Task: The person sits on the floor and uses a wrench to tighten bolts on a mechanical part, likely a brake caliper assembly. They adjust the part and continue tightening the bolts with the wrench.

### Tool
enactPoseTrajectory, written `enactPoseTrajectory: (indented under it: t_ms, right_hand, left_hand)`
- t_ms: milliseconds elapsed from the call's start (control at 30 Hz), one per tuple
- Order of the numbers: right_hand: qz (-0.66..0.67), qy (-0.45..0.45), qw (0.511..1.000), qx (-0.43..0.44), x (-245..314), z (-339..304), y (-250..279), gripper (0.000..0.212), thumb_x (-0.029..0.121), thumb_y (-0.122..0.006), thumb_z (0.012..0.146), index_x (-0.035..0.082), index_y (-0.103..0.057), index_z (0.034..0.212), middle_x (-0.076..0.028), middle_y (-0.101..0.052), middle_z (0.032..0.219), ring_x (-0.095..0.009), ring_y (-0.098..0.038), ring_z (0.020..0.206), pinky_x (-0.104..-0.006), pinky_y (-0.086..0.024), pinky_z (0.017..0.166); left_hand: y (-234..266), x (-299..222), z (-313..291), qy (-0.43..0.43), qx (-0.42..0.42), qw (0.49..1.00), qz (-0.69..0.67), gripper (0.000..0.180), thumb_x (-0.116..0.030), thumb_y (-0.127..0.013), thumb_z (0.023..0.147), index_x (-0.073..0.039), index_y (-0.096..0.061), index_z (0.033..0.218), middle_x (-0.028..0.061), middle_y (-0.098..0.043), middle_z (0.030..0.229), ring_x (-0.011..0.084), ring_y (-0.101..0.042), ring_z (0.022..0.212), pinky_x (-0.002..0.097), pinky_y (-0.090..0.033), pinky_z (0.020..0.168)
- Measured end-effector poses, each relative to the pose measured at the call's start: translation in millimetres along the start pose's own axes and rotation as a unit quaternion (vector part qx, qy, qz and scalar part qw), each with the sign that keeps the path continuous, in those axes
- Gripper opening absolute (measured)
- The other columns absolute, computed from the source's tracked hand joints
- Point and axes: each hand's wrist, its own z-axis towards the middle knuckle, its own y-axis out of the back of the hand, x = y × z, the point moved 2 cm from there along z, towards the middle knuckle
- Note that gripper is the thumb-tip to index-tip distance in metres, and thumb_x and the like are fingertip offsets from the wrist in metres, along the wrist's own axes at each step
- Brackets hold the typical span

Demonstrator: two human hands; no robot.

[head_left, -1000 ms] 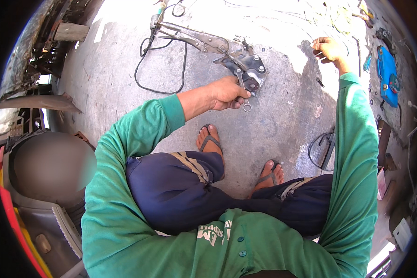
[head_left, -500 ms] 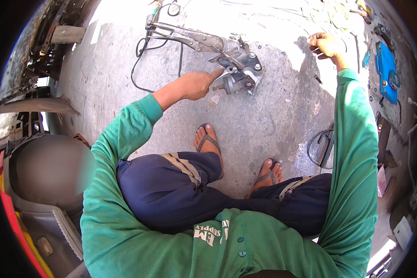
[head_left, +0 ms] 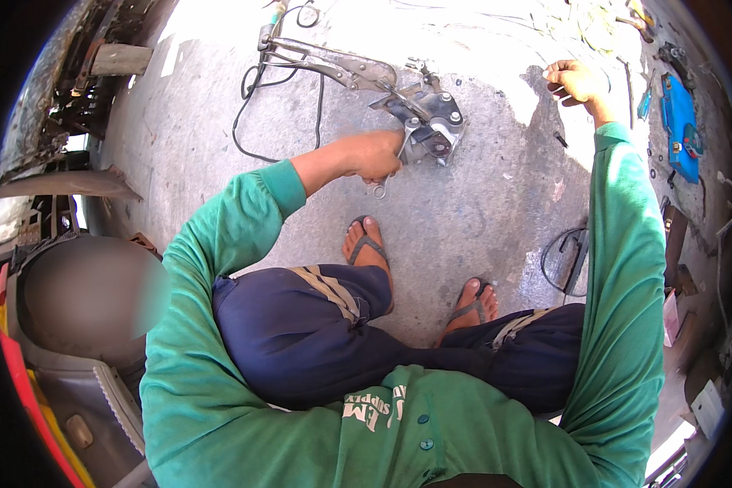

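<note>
My left hand (head_left: 374, 154) is closed round a combination wrench (head_left: 380, 191), whose ring end sticks out below my fingers. Its other end reaches up to a bolt on a metal bracket assembly (head_left: 439, 110), which lies on the concrete in front of me. A long-handled pair of locking pliers (head_left: 333, 69) lies against the assembly's upper left side and appears to grip it. Off to the right, my right hand (head_left: 577, 83) is held away from the assembly with fingers curled toward the thumb; whatever is between them is too small to make out.
A black cable (head_left: 237, 122) loops on the concrete floor (head_left: 301, 220) left of the assembly. A blue case (head_left: 679, 126) lies at the right among tools. Near my right knee is a coiled black cord (head_left: 549, 256). A wooden block (head_left: 120, 60) juts out at the far left.
My left hand has shifted right, closer to the assembly, and its outstretched index finger is now wrapped in. The wrench has swung so its ring end shows below the hand. My right hand barely moved.
</note>
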Motion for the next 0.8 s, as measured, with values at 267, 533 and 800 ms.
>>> enactPoseTrajectory:
  t_ms: [267, 533, 800]
  right_hand:
    - [-0.017, 0.005, 1.0, 0.012, -3, 6, -1, 0.024, 0.031, -0.07, 0.095, 0.01, -0.068, 0.107, -0.004, -0.066, 0.086, -0.015, -0.064, 0.07, -0.0308, -0.055, 0.056]
    - [-0.032, 0.007, 0.999, -0.003, -1, 1, 0, 0.023, 0.033, -0.069, 0.096, 0.014, -0.068, 0.108, -0.003, -0.07, 0.094, -0.014, -0.067, 0.078, -0.0312, -0.057, 0.062]
    - [-0.033, -0.002, 0.999, 0.009, 2, 1, 1, 0.022, 0.031, -0.067, 0.096, 0.014, -0.069, 0.109, -0.003, -0.069, 0.094, -0.014, -0.067, 0.078, -0.0315, -0.057, 0.063]
  left_hand:
    - [-6, -54, -43, 0.016, 0.053, 0.951, -0.304, 0.06, -0.005, -0.059, 0.092, 0.009, -0.035, 0.145, 0.0128, -0.064, 0.083, 0.0202, -0.067, 0.068, 0.0331, -0.053, 0.052]
    - [11, 19, -24, -0.066, -0.09, 0.954, 0.279, 0.079, 0.0, -0.052, 0.081, 0.008, -0.026, 0.155, 0.035, -0.067, 0.098, 0.0511, -0.065, 0.099, 0.0556, -0.051, 0.086]
    - [19, 28, -6, -0.081, -0.093, 0.942, 0.312, 0.077, -0.002, -0.054, 0.083, 0.006, -0.028, 0.156, 0.0334, -0.069, 0.101, 0.0481, -0.068, 0.096, 0.0538, -0.054, 0.084]
